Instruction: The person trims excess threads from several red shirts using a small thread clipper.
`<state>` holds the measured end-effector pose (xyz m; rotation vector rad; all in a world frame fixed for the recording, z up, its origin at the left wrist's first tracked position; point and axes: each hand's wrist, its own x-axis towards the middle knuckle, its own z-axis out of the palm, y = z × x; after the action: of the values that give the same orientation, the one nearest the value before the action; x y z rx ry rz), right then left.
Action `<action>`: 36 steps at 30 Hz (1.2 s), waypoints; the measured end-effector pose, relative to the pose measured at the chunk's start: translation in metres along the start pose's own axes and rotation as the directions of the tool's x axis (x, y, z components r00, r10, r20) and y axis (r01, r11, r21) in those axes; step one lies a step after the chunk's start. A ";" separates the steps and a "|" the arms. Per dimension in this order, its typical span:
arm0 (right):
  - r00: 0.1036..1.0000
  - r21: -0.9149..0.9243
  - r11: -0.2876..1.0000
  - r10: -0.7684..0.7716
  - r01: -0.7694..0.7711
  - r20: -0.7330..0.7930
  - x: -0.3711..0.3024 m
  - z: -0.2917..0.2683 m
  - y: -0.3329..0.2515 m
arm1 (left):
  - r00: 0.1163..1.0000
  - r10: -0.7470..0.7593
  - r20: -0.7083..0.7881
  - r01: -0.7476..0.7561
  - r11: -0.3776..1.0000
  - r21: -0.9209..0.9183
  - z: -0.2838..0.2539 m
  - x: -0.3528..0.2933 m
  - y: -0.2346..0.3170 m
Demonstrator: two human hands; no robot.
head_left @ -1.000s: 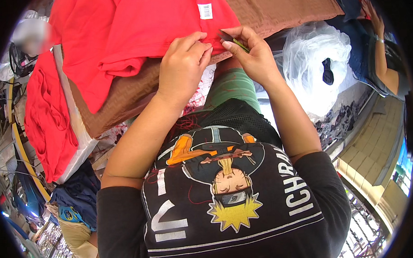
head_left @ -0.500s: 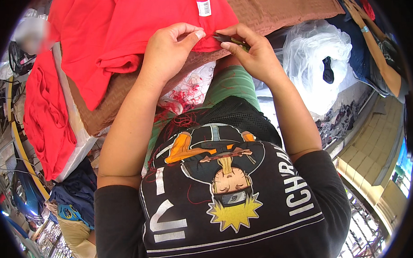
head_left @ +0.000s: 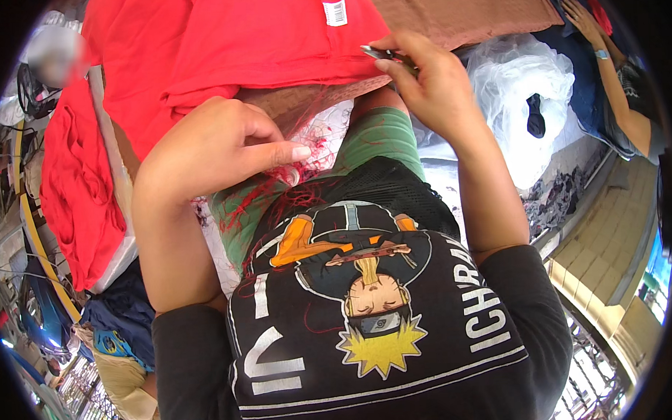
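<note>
A red cloth garment with a white printed tag lies spread over a brown patterned surface. My right hand grips small thread snips, their blades pointing left over the garment's right edge. Nearer to me, off the cloth, my left hand is closed, thumb pressed toward its curled fingers. Whatever it may pinch is too small to make out. Loose red threads lie across my lap and green shorts, below and beside the left hand.
Another red garment hangs over the left side. A translucent plastic bag stands at the right. In the far right corner another person's arm reaches over dark blue cloth. Dark blue fabric is bunched at the lower left.
My left hand has left the garment's edge and come down and left toward my lap. My right hand has lifted slightly up and right, still holding the snips.
</note>
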<state>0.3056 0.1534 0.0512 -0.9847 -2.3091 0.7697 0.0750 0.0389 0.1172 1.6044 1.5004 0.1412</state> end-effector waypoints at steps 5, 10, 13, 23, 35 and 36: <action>0.998 0.225 0.973 0.061 -0.054 -0.025 0.004 0.006 -0.001 | 0.831 0.145 -0.537 -0.178 0.984 -0.009 0.019 0.026 -0.003; 0.988 0.404 0.904 0.154 -0.139 -0.006 0.001 0.029 0.007 | 0.578 0.303 -0.758 -0.121 0.950 0.288 0.062 0.077 -0.007; 0.992 0.414 0.904 0.127 -0.105 -0.024 -0.001 0.036 0.015 | 0.492 0.352 -0.796 -0.090 0.930 0.355 0.071 0.088 -0.015; 0.996 0.423 0.903 0.089 -0.080 -0.002 0.000 0.036 0.020 | 0.488 0.252 -0.836 -0.102 0.967 0.232 0.072 0.093 -0.016; 0.993 -0.081 0.990 -0.117 0.117 0.002 0.005 0.028 0.001 | 0.576 0.345 -0.741 -0.322 0.929 0.182 0.049 0.076 -0.025; 0.995 -0.143 0.985 -0.099 0.101 0.024 0.006 0.023 -0.004 | 0.581 0.464 -0.669 -0.373 0.882 0.288 0.043 0.068 -0.027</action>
<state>0.2848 0.1486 0.0390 -0.9178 -2.4357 0.5795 0.0990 0.0702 0.0416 2.1237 1.6638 1.1074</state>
